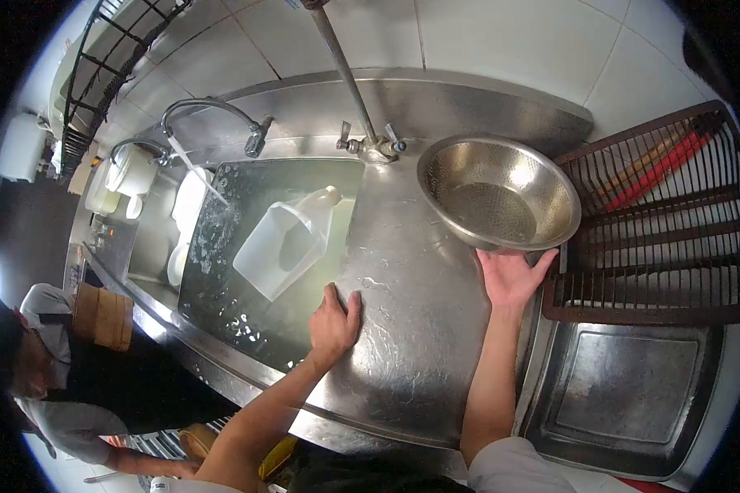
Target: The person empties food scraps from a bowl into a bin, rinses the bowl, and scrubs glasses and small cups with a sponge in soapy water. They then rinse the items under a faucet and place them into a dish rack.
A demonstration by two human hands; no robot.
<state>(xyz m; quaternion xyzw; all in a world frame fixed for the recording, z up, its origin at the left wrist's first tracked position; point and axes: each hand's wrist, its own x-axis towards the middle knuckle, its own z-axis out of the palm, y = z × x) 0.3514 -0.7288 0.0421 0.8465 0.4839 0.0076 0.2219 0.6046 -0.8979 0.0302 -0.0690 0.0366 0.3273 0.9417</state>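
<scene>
A perforated metal colander [485, 209] is at the right end of the steel drainboard [411, 329], by the dark rack. Beneath its near rim lies my right hand [514, 283], palm up with the thumb spread; the fingers are hidden under the bowl and support it. My left hand [335, 322] rests at the edge between the drainboard and the water-filled sink [214, 287], holding nothing, thumb and forefinger apart. A translucent white plastic jug [284, 246] floats tilted in the cloudy water, just beyond my left hand.
Water runs from a curved faucet [210, 103] into the sink. A tap with two handles [378, 148] stands behind the drainboard. On the right are a dark slatted rack [649, 271] and a metal tray [625, 386]. Another person [82, 394] carrying wooden steamers [103, 316] is at left.
</scene>
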